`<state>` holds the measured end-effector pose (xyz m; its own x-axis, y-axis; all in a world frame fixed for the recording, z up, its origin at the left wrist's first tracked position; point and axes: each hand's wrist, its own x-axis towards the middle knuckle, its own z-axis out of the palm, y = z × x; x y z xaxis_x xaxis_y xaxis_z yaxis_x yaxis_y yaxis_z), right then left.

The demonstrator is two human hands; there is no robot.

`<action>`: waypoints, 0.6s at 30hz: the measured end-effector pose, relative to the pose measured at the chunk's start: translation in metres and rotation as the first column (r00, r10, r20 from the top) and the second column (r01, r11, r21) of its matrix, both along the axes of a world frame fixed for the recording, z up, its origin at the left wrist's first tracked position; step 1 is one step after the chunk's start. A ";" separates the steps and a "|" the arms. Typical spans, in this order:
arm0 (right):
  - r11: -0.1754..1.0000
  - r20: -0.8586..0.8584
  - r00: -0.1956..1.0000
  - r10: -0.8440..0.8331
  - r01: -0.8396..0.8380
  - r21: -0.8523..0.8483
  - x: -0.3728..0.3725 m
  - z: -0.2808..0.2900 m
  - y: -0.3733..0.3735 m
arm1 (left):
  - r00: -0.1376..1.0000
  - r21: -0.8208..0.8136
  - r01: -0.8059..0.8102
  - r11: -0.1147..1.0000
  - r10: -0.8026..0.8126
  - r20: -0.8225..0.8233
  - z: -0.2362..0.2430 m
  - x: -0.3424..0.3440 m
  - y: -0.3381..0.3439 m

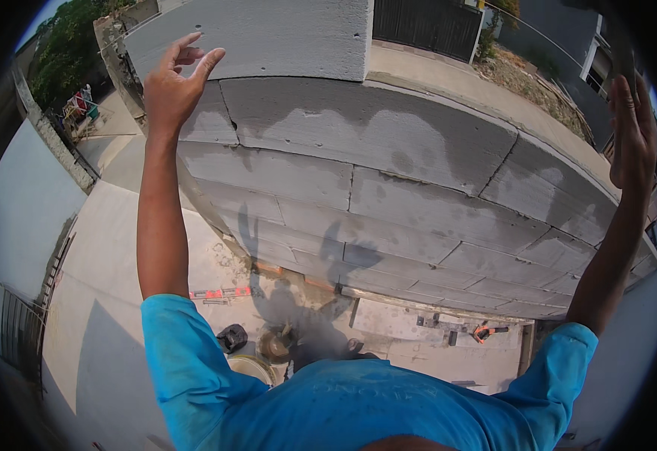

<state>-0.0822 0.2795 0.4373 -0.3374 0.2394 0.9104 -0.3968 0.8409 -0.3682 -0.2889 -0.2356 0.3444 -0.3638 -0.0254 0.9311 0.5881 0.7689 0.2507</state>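
In front of me rises a wall of grey lightweight blocks [418, 207], with damp patches across its upper courses. A single block [283, 41] sits on top at the left. My left hand [174, 84] is raised beside this block's left part, thumb and fingers apart and nothing between them. I cannot tell whether it touches the block. Far to the right, my right hand [633, 139] is held up with its fingers stretched upward, beyond the wall's right end. A dark upright shape [622, 41] shows just above those fingers, too unclear to name; I see no grip on it.
Below lie a red spirit level [221, 293], a black bag-like thing [232, 338], a round bucket [253, 368] and an orange-and-black tool [486, 332] on a pale board [396, 319]. A plastered wall [24, 203] stands left. Behind the blocks are a walkway [449, 83] and dark gate [426, 30].
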 end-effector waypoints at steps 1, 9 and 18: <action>0.997 0.028 1.000 -0.009 0.007 0.074 -0.022 0.027 0.004 | 0.997 -0.064 -0.028 0.998 0.024 -0.070 0.018 -0.014 -0.009; 0.954 0.279 0.955 0.099 -0.171 0.248 -0.165 0.114 -0.167 | 0.963 -0.452 -0.268 0.851 0.250 -0.100 0.115 -0.123 -0.100; 0.873 0.501 0.861 0.086 -0.307 0.378 -0.245 0.142 -0.235 | 0.978 -0.552 -0.101 0.828 0.185 0.100 0.131 -0.153 -0.035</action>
